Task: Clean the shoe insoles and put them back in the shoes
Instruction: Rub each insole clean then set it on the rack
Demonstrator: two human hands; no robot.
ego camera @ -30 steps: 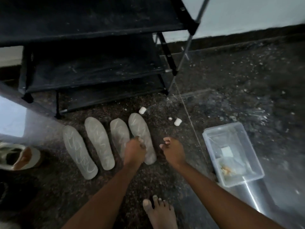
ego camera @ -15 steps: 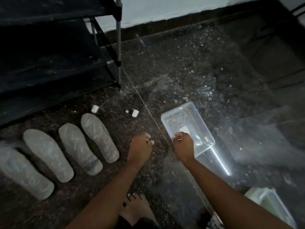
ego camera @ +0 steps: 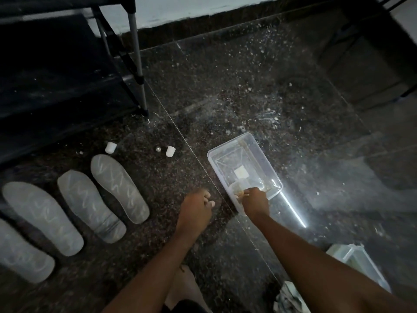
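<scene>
Four pale insoles [ego camera: 119,187] lie side by side on the speckled floor [ego camera: 225,86] at the left of the frame, toes toward the black rack [ego camera: 56,86] in the upper left. Right of them the left hand [ego camera: 196,210] hovers with fingers loosely curled, holding nothing. The right hand [ego camera: 256,202] reaches into the near end of a clear tub [ego camera: 259,152]. Its fingers bend down by a tan lump, but I cannot tell whether they grip it. Two white caps [ego camera: 111,147] sit beyond the insoles.
</scene>
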